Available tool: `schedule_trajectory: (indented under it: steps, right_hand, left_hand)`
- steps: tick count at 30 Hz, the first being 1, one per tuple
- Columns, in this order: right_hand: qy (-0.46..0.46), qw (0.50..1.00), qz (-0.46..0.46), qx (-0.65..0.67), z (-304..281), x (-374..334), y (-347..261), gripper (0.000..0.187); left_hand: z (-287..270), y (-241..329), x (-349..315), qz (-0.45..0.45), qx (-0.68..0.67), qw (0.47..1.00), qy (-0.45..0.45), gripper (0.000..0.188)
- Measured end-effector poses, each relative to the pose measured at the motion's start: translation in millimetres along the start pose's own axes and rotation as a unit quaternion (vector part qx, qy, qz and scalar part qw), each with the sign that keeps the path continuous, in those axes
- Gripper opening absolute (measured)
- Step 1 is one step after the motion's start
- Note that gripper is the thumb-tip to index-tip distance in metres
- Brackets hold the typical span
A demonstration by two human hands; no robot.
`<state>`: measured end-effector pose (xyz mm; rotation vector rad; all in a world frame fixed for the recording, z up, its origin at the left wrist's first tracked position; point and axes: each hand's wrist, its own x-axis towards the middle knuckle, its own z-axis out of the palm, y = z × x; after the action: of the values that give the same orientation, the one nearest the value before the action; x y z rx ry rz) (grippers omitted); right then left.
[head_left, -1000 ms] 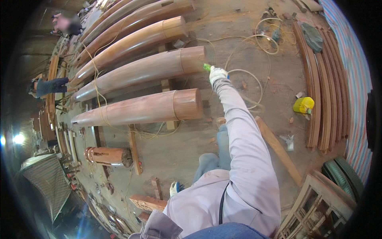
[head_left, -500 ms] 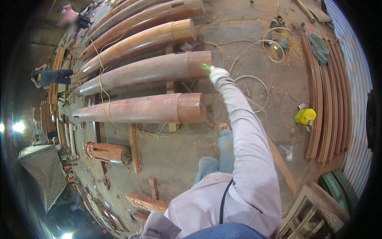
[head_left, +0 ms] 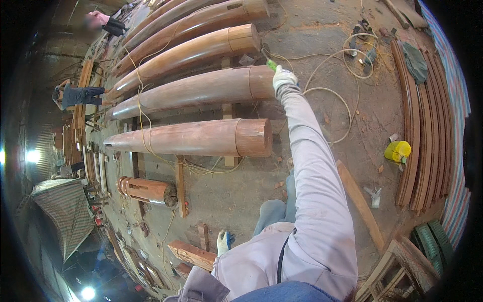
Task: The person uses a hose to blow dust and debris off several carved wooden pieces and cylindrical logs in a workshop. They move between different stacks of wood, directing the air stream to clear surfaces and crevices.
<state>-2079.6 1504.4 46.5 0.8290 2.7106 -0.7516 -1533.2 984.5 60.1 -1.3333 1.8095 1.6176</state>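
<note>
My right hand [head_left: 285,79], in a white glove, reaches out at the end of a stretched arm. It is closed around the green handle of a slim hand tool [head_left: 271,65], whose thin tip points away from me; its exact kind is too small to make out. Just left of this hand lies the end of a large round wooden column [head_left: 201,89]. A second column [head_left: 186,138] rests nearer to me. Low by my waist is my left hand [head_left: 223,242], in a white and blue glove, fingers apart with nothing visible in them, near a short wooden beam [head_left: 193,255].
Further wooden columns [head_left: 196,58] lie beyond, crossed by a thin hose [head_left: 139,90]. Coiled hose [head_left: 347,108] lies on the floor at right. Stacked boards [head_left: 420,136] and a yellow container [head_left: 397,151] are further right. Two people [head_left: 80,96] stand far left.
My right hand has moved slightly away from me and right with the tool, which now points farther out. My left hand has come into view by my waist. The whole view has shifted a little.
</note>
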Motion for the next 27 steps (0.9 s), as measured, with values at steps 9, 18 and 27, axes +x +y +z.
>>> schedule_trajectory:
  steps: [9,18,27]
  right_hand:
    - [0.093,0.980,0.132,0.119,-77.6,33.7,75.4,0.036]
    - [0.189,0.921,0.235,0.247,-117.1,13.2,203.8,0.044]
    - [0.221,0.663,0.149,0.699,-93.6,-139.2,276.1,0.016]
  left_hand:
    - [-17.2,-62.2,24.4,-0.052,0.023,0.998,-0.033,0.028]
    - [-10.3,-29.5,70.9,-0.022,0.056,0.995,-0.078,0.027]
    - [-24.6,19.3,137.8,0.018,0.039,0.972,-0.232,0.025]
